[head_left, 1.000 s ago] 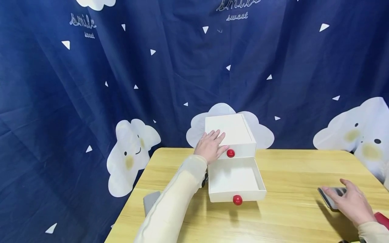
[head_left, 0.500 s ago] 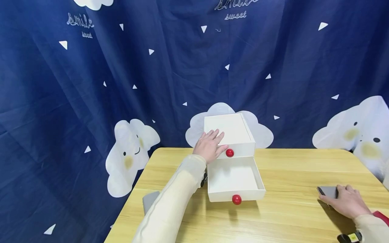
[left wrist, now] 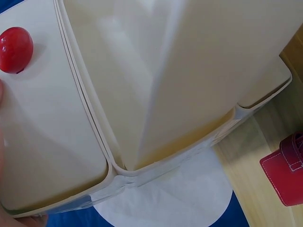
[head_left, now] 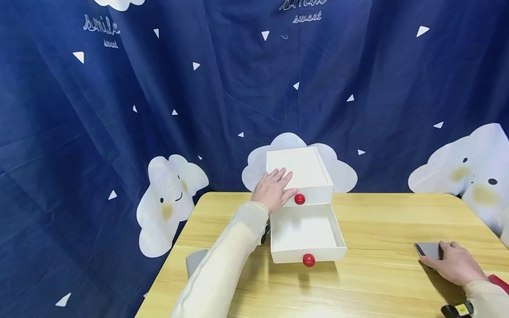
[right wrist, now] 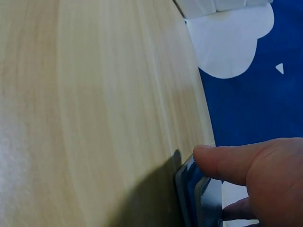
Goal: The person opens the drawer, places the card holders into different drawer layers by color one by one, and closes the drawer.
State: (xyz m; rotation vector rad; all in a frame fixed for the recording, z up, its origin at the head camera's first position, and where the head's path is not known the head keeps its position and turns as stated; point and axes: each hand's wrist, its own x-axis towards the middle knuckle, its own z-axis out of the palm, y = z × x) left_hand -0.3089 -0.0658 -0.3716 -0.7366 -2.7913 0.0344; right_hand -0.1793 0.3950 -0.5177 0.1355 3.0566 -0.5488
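A white two-drawer box (head_left: pixel 299 170) with round red knobs stands at the back of the table. Its lower drawer (head_left: pixel 304 229) is pulled out and bare inside; the upper one is closed. My left hand (head_left: pixel 272 191) rests spread on the box's top front left corner, its thumb beside the upper red knob (head_left: pixel 300 199). At the right of the table, my right hand (head_left: pixel 455 263) pinches a flat grey item (head_left: pixel 429 250) between thumb and fingers. The right wrist view shows this item (right wrist: pixel 208 198) as layered, with grey edges and blue between; its kind cannot be made out.
A grey object (head_left: pixel 195 261) lies at the left, partly behind my left sleeve. Something red (head_left: pixel 499 282) shows beside my right wrist. The left wrist view has a red stitched case with a strap (left wrist: pixel 286 165). A blue curtain (head_left: pixel 222 88) hangs behind the table (head_left: pixel 381 229).
My right hand has lowered from loosely over the grey item and its fingers have closed round it. My left hand stays on the box. The head view has tilted slightly.
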